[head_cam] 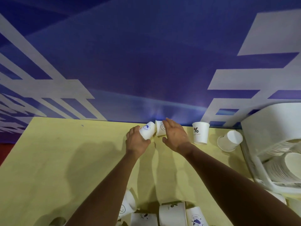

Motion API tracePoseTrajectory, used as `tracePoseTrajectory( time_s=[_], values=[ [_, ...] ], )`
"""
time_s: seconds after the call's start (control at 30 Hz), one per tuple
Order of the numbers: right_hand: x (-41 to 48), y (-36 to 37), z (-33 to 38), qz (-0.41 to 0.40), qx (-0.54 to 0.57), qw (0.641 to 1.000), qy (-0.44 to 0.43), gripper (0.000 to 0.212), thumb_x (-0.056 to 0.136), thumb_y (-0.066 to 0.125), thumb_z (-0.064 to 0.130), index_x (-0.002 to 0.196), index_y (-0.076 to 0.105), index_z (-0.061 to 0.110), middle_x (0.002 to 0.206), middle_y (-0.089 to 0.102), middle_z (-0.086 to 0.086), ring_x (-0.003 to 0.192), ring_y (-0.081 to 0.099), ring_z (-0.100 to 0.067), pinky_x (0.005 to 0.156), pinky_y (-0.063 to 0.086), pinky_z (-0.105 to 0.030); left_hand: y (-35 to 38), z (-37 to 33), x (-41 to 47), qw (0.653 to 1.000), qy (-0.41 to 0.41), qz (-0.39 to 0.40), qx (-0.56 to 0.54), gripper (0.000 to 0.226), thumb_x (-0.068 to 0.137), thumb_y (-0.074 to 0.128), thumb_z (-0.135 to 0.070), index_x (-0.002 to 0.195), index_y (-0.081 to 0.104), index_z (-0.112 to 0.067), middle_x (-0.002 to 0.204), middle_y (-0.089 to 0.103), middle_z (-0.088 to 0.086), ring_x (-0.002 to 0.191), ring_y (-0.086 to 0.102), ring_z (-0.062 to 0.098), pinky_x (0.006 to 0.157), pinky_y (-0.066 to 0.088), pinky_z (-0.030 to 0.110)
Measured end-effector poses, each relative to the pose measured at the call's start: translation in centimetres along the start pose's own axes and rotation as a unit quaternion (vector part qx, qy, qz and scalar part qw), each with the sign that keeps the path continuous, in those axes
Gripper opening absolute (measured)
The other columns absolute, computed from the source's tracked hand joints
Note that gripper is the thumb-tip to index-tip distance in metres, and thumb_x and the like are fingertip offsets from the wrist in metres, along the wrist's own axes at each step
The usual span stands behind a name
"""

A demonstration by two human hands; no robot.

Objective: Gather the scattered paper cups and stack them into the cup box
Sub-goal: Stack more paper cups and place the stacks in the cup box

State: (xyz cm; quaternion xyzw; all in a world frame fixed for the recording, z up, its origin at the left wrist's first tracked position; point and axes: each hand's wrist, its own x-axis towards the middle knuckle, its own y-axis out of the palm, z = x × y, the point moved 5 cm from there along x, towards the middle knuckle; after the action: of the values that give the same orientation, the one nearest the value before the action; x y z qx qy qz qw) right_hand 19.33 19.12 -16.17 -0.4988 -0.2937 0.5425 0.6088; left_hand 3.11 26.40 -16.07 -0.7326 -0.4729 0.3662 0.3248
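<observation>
My left hand [136, 141] grips a white paper cup with a blue logo [147, 130], tilted with its base pointing away from me. My right hand [175, 136] is spread open and rests against a smiley-face cup [160, 128] standing upside down at the table's far edge; the fingers are not closed around it. A "%" cup [200, 132] stands upright to the right. Beyond it another cup [229, 140] lies on its side. The white cup box [267, 128] at the far right holds stacks of nested cups [286, 167].
Several more white cups [172, 212] lie close to me at the bottom edge of the yellow table [65, 152]. A blue wall with white stripes [146, 70] rises right behind the table's far edge.
</observation>
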Motion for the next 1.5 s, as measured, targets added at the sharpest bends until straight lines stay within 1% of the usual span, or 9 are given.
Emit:
tracePoseTrajectory(
  time_s=[0.13,0.23,0.47,0.67,0.83,1.07,1.23,1.4,1.5],
  values=[
    [0.6,0.7,0.0,-0.032,-0.028,0.999,0.009,0.067,0.085,0.066,0.024,0.146,0.04,0.012,0.144,0.044,-0.009,0.132,0.042,-0.029,0.11,0.031,-0.037,0.9,0.7,0.2,1.0,-0.014,-0.003,-0.012,0.073,0.073,0.076,-0.028,0.136,0.043,-0.011,0.131,0.051,0.009,0.122,0.047,0.031,0.097,0.042,0.036],
    [0.4,0.9,0.0,-0.055,-0.051,0.997,0.015,0.059,0.083,0.07,0.026,0.136,0.049,0.013,0.133,0.048,-0.011,0.12,0.048,-0.032,0.101,0.038,-0.039,1.2,1.1,-0.2,0.999,-0.018,-0.015,-0.027,0.074,0.072,0.076,-0.027,0.136,0.043,-0.01,0.127,0.052,0.011,0.116,0.049,0.031,0.096,0.044,0.037],
    [-1.7,0.8,-0.6,-0.021,-0.053,0.997,0.044,0.062,0.086,0.065,0.029,0.14,0.038,0.017,0.129,0.054,-0.01,0.117,0.052,-0.031,0.098,0.04,-0.039,1.0,1.7,-2.8,0.994,-0.053,-0.008,-0.094,0.08,0.077,0.075,-0.024,0.144,0.033,-0.011,0.134,0.041,0.014,0.113,0.05,0.03,0.09,0.046,0.035],
    [-5.6,-0.8,-2.2,-0.047,0.028,0.995,0.081,0.055,0.085,0.065,0.038,0.129,0.046,0.013,0.12,0.058,-0.009,0.108,0.053,-0.029,0.091,0.043,-0.038,0.3,-0.1,-5.0,0.989,-0.063,-0.021,-0.135,0.074,0.077,0.076,-0.022,0.139,0.037,-0.009,0.134,0.04,0.016,0.115,0.048,0.031,0.094,0.043,0.034],
    [-10.5,-5.0,-4.8,-0.094,0.111,0.983,0.113,0.059,0.085,0.065,0.045,0.133,0.045,0.017,0.13,0.053,-0.003,0.118,0.051,-0.024,0.092,0.05,-0.039,-0.1,-5.1,-8.0,0.988,-0.01,-0.02,-0.155,0.072,0.076,0.077,-0.019,0.138,0.04,-0.01,0.132,0.042,0.013,0.117,0.046,0.029,0.094,0.039,0.03],
    [-18.9,-12.3,-9.4,-0.159,0.2,0.96,0.112,0.062,0.076,0.064,0.059,0.128,0.048,0.028,0.123,0.058,0.004,0.112,0.056,-0.017,0.09,0.051,-0.035,1.1,-15.9,-13.2,0.983,0.087,0.025,-0.161,0.071,0.072,0.079,-0.025,0.134,0.044,-0.02,0.127,0.044,0.003,0.117,0.047,0.024,0.096,0.041,0.034],
    [-24.7,-17.9,-13.9,-0.222,0.238,0.934,0.148,0.064,0.08,0.072,0.051,0.131,0.047,0.023,0.123,0.059,0.0,0.108,0.059,-0.021,0.091,0.052,-0.04,2.6,-23.4,-17.3,0.973,0.155,0.061,-0.16,0.062,0.074,0.077,-0.026,0.127,0.047,-0.025,0.12,0.042,-0.002,0.104,0.05,0.017,0.087,0.041,0.029],
    [-30.7,-20.9,-19.6,-0.273,0.255,0.906,0.197,0.066,0.074,0.073,0.05,0.128,0.042,0.025,0.12,0.062,-0.002,0.106,0.061,-0.024,0.087,0.054,-0.042,5.2,-29.5,-20.8,0.959,0.225,0.12,-0.121,0.058,0.076,0.077,-0.032,0.127,0.05,-0.026,0.123,0.045,-0.003,0.112,0.05,0.018,0.096,0.043,0.033],
    [-34.0,-21.6,-22.6,-0.301,0.266,0.889,0.222,0.07,0.074,0.071,0.048,0.131,0.036,0.029,0.121,0.062,0.002,0.107,0.062,-0.022,0.086,0.054,-0.043,6.9,-32.4,-22.5,0.948,0.26,0.143,-0.113,0.056,0.076,0.078,-0.033,0.125,0.052,-0.025,0.122,0.048,-0.002,0.11,0.05,0.016,0.09,0.042,0.029]
  ],
)
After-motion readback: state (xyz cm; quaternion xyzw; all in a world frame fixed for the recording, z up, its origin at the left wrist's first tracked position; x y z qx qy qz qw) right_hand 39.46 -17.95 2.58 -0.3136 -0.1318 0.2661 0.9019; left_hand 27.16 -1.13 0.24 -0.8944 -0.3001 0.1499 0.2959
